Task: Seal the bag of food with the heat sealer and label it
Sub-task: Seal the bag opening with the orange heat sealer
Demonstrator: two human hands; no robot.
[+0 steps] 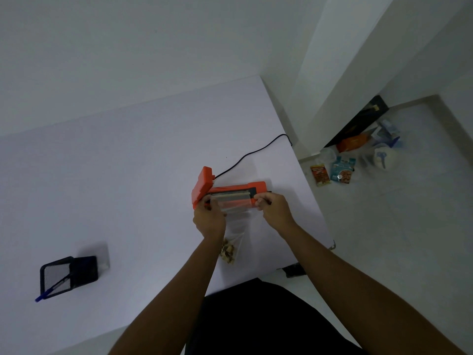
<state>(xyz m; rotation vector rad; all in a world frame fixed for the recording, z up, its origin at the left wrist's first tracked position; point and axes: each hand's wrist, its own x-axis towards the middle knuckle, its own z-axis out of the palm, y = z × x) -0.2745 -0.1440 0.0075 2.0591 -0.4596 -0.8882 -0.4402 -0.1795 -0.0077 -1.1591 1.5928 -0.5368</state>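
An orange heat sealer (230,188) lies on the white table (115,175) with its lid raised at the left end. A clear plastic bag (236,228) with brown food pieces (228,253) at its bottom stretches from the sealer toward me. The bag's open top lies across the sealing strip. My left hand (208,220) pinches the bag's left top corner. My right hand (273,208) pinches its right top corner. The two hands hold the bag mouth taut over the strip.
The sealer's black cord (252,152) runs back to the table's right edge. A black mesh pen holder (67,275) with a blue pen (47,293) stands at the near left. Snack packets (330,172) and bags lie on the floor to the right.
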